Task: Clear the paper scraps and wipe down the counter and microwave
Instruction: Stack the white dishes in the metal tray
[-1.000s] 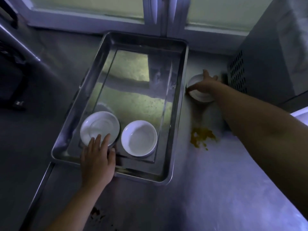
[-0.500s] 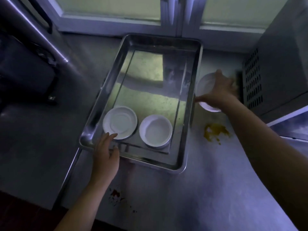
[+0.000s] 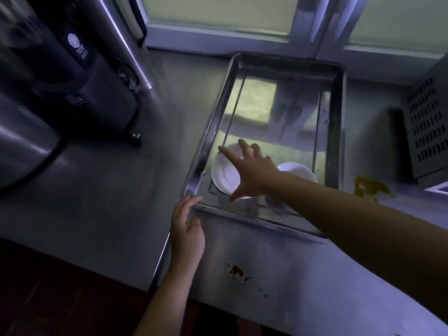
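Observation:
A steel tray (image 3: pixel 335 132) lies on the steel counter (image 3: pixel 278 263). My right hand (image 3: pixel 254 170) reaches over the tray's near left part and grips a tilted white bowl (image 3: pixel 224 174) between spread fingers and thumb. A second white bowl (image 3: pixel 299 169) sits in the tray, partly hidden by my forearm. My left hand (image 3: pixel 188 229) rests with relaxed fingers against the tray's near left corner. A yellow stain (image 3: pixel 368 187) marks the counter right of the tray, and a red-brown stain (image 3: pixel 236 271) lies near the front edge. The microwave (image 3: pixel 426 127) shows its vented side at the right.
A large dark and steel appliance (image 3: pixel 72 76) stands at the back left on a lower grey surface (image 3: pixel 109 185). A window frame (image 3: pixel 242 37) runs behind the tray. The counter's left edge (image 3: pixel 161 253) drops off beside my left hand.
My right hand has carried the white bowl from beside the microwave over to the tray's left part. My left hand slid off the dish to the tray corner. The view swung left.

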A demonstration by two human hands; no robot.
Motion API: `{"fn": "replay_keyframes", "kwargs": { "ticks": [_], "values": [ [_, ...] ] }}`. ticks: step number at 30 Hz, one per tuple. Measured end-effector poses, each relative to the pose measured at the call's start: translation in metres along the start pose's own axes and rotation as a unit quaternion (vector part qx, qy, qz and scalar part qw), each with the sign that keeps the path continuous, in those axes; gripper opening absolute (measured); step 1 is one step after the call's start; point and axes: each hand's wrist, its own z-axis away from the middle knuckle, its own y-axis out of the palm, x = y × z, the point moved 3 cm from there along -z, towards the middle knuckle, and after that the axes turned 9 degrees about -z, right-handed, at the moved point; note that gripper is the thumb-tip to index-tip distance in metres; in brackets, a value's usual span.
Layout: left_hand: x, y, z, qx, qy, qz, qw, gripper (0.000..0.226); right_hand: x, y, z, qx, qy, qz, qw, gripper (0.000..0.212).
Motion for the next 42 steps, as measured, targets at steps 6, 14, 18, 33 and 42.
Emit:
{"fn": "replay_keyframes", "kwargs": {
  "ticks": [6, 14, 18, 33, 42],
  "values": [
    [0.024, -0.033, -0.024, 0.065, 0.026, 0.041, 0.997, 0.062, 0.005, 0.029, -0.053, 0.053, 0.156, -0.027, 0.986, 0.140],
    [0.054, -0.056, -0.045, 0.090, -0.004, 0.063, 0.994, 0.059, 0.006, 0.053, -0.057, 0.045, 0.203, -0.043, 0.977, 0.139],
    [0.043, -0.057, -0.050, 0.103, 0.001, 0.069, 0.992, 0.060, 0.013, 0.045, -0.050, 0.054, 0.191, -0.071, 0.977, 0.140],
    [-0.128, 0.074, 0.056, 0.386, 0.144, 0.097, 0.906, 0.020, -0.067, -0.017, 0.317, -0.460, 0.309, -0.417, 0.720, 0.042],
    [-0.200, 0.186, 0.246, 0.469, 0.229, 0.046, 0.852, 0.018, -0.141, 0.008, 0.523, -0.570, 0.267, -0.512, 0.584, 0.017]
  ]
}}
